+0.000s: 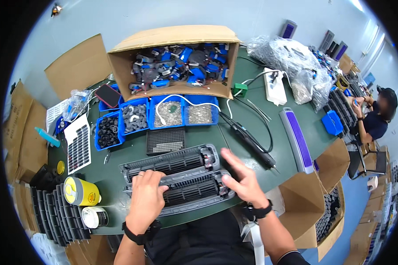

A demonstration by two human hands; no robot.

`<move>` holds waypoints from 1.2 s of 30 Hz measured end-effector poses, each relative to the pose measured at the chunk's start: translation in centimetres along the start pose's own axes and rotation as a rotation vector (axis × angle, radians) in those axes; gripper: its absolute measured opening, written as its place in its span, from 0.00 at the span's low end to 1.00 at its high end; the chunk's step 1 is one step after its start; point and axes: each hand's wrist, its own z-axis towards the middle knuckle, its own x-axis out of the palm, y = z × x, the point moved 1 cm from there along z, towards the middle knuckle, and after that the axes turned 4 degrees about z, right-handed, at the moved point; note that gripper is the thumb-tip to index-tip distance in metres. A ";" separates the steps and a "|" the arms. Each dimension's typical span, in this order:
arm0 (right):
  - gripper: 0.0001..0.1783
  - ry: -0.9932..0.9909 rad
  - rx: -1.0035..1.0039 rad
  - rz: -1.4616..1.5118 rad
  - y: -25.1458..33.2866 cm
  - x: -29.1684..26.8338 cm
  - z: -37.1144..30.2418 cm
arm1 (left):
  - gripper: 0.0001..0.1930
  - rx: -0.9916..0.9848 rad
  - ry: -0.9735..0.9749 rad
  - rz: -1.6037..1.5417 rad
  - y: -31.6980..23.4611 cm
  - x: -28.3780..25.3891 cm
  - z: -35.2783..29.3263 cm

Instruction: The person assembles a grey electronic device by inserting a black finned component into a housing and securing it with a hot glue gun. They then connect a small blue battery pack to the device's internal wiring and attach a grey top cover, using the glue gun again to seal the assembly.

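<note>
Two long dark grey fan housings, each with a slatted roller inside, lie side by side on the green bench in front of me. My left hand (147,198) is closed over the left part of the near fan housing (194,192), its thumb pointing right along it. The far fan housing (172,161) lies just beyond those fingers. Small reddish parts show at its right end. My right hand (244,180) is open at the right ends of both housings, fingers spread and its thumb by the near one's end. The palm side of my left hand is hidden.
Blue bins (167,124) of screws and small parts stand before a cardboard box (174,90) of blue-and-grey parts. An electric screwdriver (252,143) and a purple-grilled unit (297,140) lie right. A yellow cup (90,193) stands left. A co-worker (373,112) sits far right.
</note>
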 end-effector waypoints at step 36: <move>0.09 -0.226 -0.068 0.424 11.5 5.8 18.0 | 0.19 0.130 -0.011 -0.068 -4.2 5.3 2.1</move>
